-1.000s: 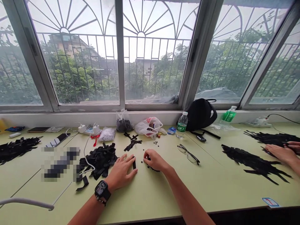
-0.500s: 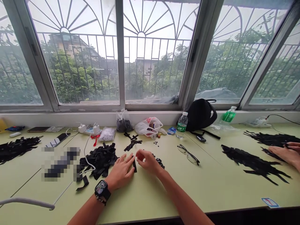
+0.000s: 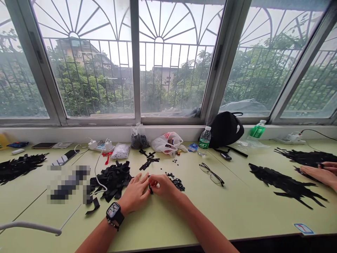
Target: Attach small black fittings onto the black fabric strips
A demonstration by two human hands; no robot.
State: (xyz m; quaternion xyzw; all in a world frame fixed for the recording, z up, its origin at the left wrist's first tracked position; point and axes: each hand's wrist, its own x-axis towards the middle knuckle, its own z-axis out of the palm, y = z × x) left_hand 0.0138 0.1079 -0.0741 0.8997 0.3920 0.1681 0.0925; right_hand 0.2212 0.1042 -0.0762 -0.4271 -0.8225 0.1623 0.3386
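Observation:
My left hand (image 3: 135, 192) lies nearly flat on the table, its fingers stretched out. Its index fingertip and thumb rest at the left edge of a short black fabric strip (image 3: 151, 190). Over that strip, my right hand (image 3: 163, 187) is closed in a pinch; whatever is between its fingertips is hidden. Just beyond the right hand lies a heap of small round black pieces (image 3: 178, 184), partly covered by the hand. To the left of my left hand is a pile of black fabric strips (image 3: 113, 179), crossed by a white cable (image 3: 97, 172).
Glasses (image 3: 212, 174), a water bottle (image 3: 204, 141) and a white plastic bag (image 3: 168, 143) lie farther back. A black bag (image 3: 226, 129) leans by the window. On the right, another person's hands (image 3: 319, 174) work at black strips (image 3: 284, 182). A grey tube (image 3: 34, 228) crosses the left front.
My right hand has moved left and down onto the black strip, uncovering more of the small round pieces. My left hand stays in place.

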